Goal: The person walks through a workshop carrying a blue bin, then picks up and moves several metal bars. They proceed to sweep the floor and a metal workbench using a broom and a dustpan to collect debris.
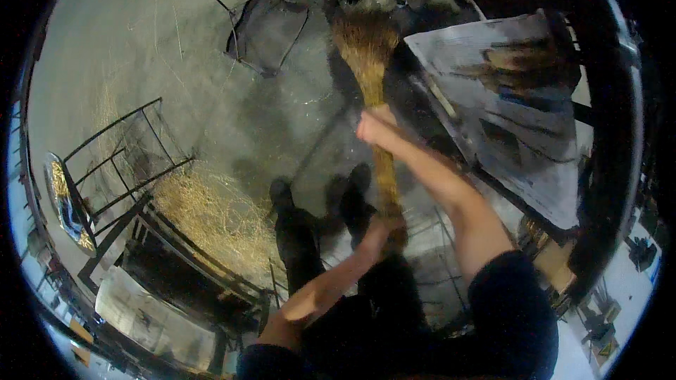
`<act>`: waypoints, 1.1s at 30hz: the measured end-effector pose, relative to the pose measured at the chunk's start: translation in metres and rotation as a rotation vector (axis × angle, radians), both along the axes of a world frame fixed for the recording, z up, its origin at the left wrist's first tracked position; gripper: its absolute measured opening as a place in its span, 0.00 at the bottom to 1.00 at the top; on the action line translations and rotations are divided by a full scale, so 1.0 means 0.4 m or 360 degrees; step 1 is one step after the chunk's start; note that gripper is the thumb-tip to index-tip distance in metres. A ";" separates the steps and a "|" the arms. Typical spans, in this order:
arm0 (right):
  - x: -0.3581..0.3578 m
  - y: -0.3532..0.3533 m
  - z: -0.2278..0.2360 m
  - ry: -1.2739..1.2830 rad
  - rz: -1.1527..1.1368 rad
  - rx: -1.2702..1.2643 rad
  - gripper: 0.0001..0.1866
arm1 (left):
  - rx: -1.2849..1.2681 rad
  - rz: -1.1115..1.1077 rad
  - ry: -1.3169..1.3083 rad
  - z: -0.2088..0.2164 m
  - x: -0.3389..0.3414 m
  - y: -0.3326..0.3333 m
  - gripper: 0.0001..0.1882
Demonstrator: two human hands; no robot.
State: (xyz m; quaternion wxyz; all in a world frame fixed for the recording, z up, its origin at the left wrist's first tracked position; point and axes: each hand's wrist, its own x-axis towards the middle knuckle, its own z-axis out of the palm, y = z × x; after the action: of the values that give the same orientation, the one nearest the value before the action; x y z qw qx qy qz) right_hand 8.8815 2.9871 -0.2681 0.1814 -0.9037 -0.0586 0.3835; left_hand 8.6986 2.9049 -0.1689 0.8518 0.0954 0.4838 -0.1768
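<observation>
- One broom [373, 79], two shoes [282, 195], one heap of curly golden strands [211, 218] on the floor [289, 116].
- The broom stands between the arms, bristles pointing away from the body, right of the shoes.
- Right arm reaches forward, bent at the elbow; right hand [378, 125] sits below the bristles, fingers clamped round the handle [385, 176].
- Left forearm angles inward; left hand [384, 229], blurred, has its fingers closed around the handle's near end.
</observation>
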 end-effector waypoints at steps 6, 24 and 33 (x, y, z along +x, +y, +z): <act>0.061 -0.072 0.053 -0.0061 0.0834 -0.0072 0.11 | 0.0311 -0.0078 -0.0323 0.021 -0.007 -0.035 0.08; 0.013 -0.142 -0.070 0.0143 0.0284 0.0426 0.09 | 0.0436 -0.0433 -0.0185 0.016 -0.030 0.017 0.10; -0.191 -0.326 0.106 -0.0369 0.1069 0.0505 0.06 | 0.0482 -0.0918 -0.0238 0.187 -0.259 -0.064 0.21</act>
State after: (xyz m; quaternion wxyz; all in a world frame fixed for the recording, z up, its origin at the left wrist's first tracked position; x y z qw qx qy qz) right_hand 8.8052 2.8567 -0.2258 0.1755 -0.8322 -0.4298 0.3031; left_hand 8.5951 2.8793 -0.0941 0.7759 0.3668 0.3938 -0.3291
